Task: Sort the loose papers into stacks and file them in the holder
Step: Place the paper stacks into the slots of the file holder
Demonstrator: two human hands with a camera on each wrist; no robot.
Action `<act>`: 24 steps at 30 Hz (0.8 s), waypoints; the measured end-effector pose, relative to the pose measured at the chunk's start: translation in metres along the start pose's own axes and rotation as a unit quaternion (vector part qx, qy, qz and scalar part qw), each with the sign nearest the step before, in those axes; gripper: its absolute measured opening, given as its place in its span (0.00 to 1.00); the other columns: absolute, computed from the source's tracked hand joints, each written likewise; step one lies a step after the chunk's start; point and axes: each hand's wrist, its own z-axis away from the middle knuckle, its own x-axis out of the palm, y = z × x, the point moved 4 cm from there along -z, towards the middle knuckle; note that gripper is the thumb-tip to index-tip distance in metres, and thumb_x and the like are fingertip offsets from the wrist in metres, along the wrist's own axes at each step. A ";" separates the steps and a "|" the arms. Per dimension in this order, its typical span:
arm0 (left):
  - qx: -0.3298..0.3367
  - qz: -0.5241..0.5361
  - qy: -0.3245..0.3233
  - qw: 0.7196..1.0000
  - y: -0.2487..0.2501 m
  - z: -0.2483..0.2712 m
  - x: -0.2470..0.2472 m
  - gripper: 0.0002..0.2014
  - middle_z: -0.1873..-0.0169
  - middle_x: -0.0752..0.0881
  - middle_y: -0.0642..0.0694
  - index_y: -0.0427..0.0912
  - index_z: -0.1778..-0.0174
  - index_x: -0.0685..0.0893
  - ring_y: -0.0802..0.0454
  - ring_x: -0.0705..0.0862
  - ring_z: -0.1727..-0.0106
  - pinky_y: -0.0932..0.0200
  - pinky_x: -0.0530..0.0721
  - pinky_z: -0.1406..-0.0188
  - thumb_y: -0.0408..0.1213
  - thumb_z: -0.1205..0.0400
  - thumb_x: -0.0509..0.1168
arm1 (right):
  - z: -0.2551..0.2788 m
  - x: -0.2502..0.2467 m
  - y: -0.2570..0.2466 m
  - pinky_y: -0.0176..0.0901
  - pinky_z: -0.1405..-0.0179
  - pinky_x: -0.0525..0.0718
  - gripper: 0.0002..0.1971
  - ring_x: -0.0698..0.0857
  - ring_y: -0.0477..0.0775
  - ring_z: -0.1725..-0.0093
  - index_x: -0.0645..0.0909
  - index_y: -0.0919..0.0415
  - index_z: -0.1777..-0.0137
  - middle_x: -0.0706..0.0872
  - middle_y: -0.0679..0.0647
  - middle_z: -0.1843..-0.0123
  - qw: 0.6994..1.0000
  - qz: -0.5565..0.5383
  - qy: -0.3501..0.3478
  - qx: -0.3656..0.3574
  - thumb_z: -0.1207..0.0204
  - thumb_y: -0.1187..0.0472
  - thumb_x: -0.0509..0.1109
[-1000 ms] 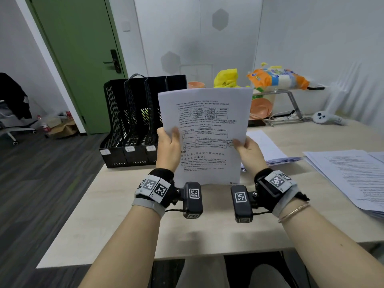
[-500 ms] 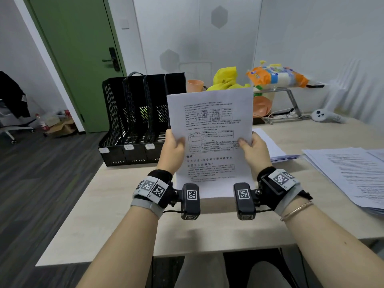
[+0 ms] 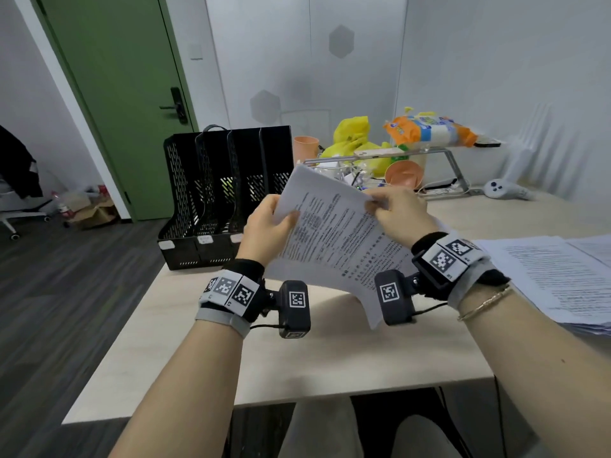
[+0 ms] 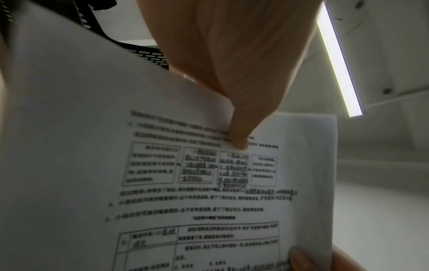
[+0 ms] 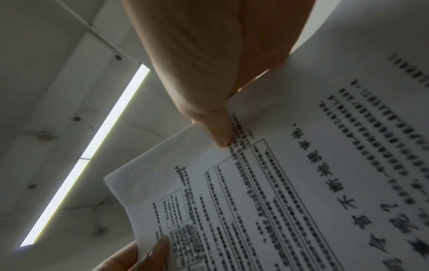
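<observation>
Left hand [image 3: 264,229] and right hand [image 3: 401,213] pinched the printed sheets [image 3: 330,239]; light, limp paper, probably best gripped at opposite edges.

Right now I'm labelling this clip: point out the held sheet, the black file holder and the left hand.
held sheet [image 3: 330,236], head view, printed middle.
black file holder [image 3: 185,206], head view, perforated left wall.
left hand [image 3: 264,233], head view, back of the hand.

green door [image 3: 119,104] at back left, shut. far end of table [image 3: 330,358]: orange cup [image 3: 305,147], yellow bag [image 3: 352,135], orange-white packet [image 3: 429,130] on a metal riser [image 3: 453,163], white controller [image 3: 506,189]. ceiling light strip [image 5: 92,146] was lit.
</observation>
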 end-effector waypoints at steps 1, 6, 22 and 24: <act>-0.001 0.022 -0.010 1.000 0.002 0.002 0.000 0.10 0.49 0.85 0.47 0.45 0.44 0.76 0.48 0.85 0.46 0.46 0.86 0.48 0.43 0.18 0.65 | -0.001 0.000 -0.003 0.55 0.38 0.76 0.16 0.81 0.56 0.39 0.86 0.42 0.50 0.90 0.48 0.50 1.000 -0.001 -0.006 -0.009 0.24 0.64 0.63; 0.006 0.017 -0.014 1.000 0.001 0.010 0.000 0.09 0.47 0.85 0.42 0.37 0.41 0.77 0.48 0.84 0.46 0.54 0.84 0.54 0.36 0.14 0.59 | 0.005 0.002 -0.005 0.62 0.42 0.79 0.14 0.84 0.53 0.46 0.83 0.37 0.58 0.89 0.44 0.57 0.998 -0.046 -0.022 -0.026 0.27 0.60 0.64; 0.005 0.108 0.054 0.993 -0.023 0.025 -0.015 0.04 0.52 0.84 0.53 0.41 0.45 0.74 0.61 0.85 0.52 0.71 0.84 0.67 0.32 0.14 0.57 | 0.040 0.018 0.077 0.52 0.48 0.83 0.16 0.86 0.60 0.48 0.81 0.68 0.41 0.87 0.65 0.45 0.930 -0.287 0.070 0.220 0.28 0.68 0.74; 0.002 0.123 0.041 0.992 -0.025 0.027 -0.016 0.05 0.50 0.85 0.53 0.42 0.43 0.74 0.63 0.86 0.52 0.71 0.84 0.66 0.33 0.14 0.57 | 0.041 0.024 0.074 0.49 0.49 0.81 0.12 0.85 0.57 0.49 0.82 0.68 0.45 0.86 0.65 0.45 0.916 -0.330 0.063 0.221 0.27 0.67 0.74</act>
